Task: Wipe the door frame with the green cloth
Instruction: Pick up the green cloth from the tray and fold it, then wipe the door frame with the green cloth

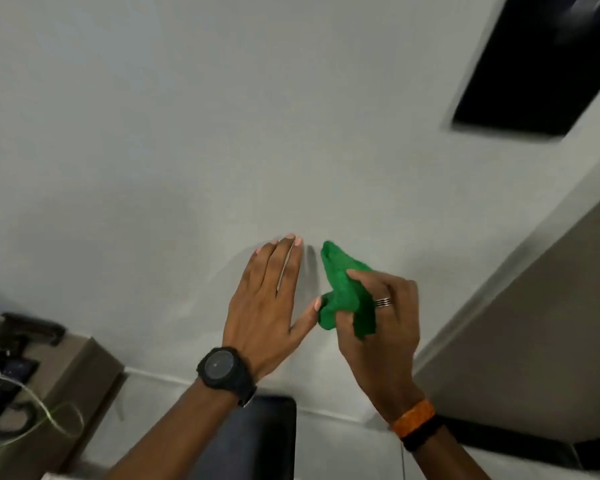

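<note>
My right hand (383, 313) grips a bunched green cloth (343, 292), whose free tip points up and left toward the white wall (222, 133). My left hand (271, 299) lies flat with its fingers together, just left of the cloth; its thumb tip touches the cloth's lower fold. A black watch sits on my left wrist; a ring and orange and black bands are on my right hand and wrist. A pale frame edge (520, 261) runs diagonally at the right beside a brownish panel (541, 358); whether that is the door is unclear.
A dark rectangular panel (541, 64) hangs on the wall at the upper right. A beige box or table (77, 386) with dark devices and a white cable stands at the lower left. A black chair back (257, 434) sits below my arms.
</note>
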